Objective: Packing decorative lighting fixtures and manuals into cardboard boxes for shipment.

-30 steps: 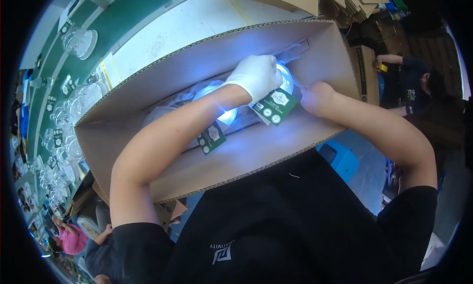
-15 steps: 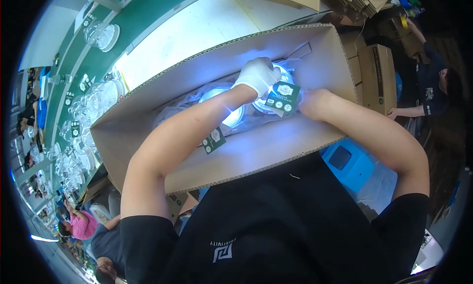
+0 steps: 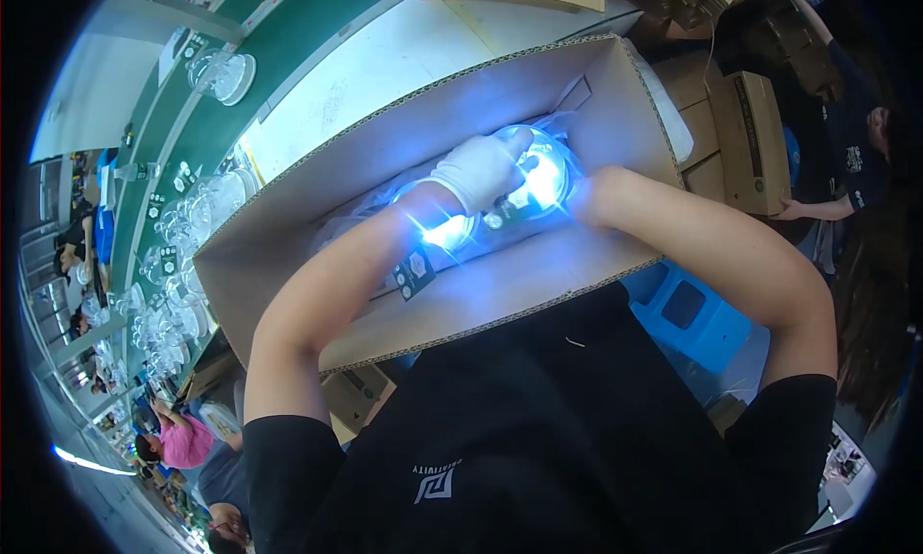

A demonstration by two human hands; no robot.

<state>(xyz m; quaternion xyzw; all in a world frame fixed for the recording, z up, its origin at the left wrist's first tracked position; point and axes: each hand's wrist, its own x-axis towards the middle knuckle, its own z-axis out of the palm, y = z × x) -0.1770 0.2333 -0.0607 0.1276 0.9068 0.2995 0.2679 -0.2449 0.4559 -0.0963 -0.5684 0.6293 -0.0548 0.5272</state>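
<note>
A person in a black T-shirt (image 3: 577, 429) bends over an open cardboard box (image 3: 524, 277), both arms reaching inside. The white-gloved left hand (image 3: 486, 169) is against a glowing, clear round piece (image 3: 545, 174) in the box, its grip unclear. The bare right hand (image 3: 606, 196) is just beside that piece, fingers hidden, so whether it is closed cannot be told. A second lit piece (image 3: 452, 232) shines by the left wrist, a green tag (image 3: 413, 273) near it. Beyond lie a white bench (image 3: 385, 83) and clear domes (image 3: 178, 304); at right, a co-worker (image 3: 851, 160) touches a carton (image 3: 755, 145).
</note>
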